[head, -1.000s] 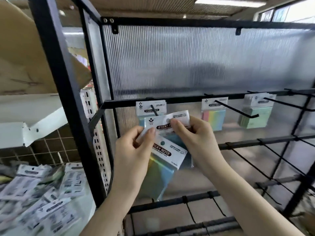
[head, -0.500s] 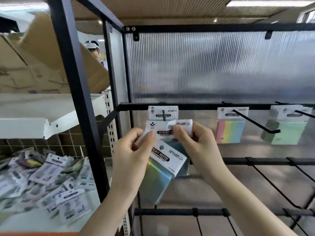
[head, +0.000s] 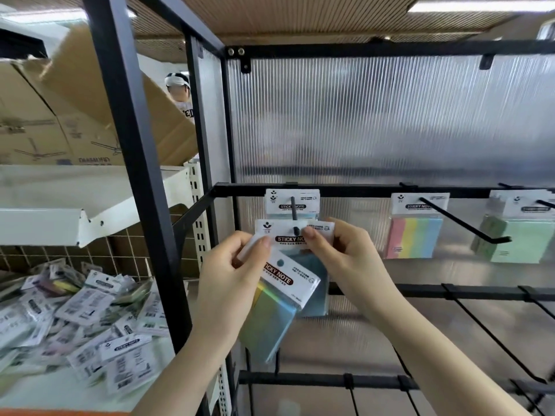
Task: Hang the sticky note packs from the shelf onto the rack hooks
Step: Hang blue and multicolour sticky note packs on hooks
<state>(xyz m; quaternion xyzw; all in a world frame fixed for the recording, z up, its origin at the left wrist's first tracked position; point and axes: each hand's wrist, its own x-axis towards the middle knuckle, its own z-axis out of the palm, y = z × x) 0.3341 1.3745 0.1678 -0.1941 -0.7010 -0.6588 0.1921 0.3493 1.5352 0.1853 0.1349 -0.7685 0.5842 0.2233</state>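
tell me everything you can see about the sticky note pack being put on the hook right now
The pack has a white card header printed STICKY NOTE in a dark oval, with a pale blue pad below in clear wrap. It is held upright and level, its hanging hole at the tip of the leftmost hook, in front of a pack already hanging. The right hand pinches its header; the left hand touches its left edge and holds a second, tilted pack.
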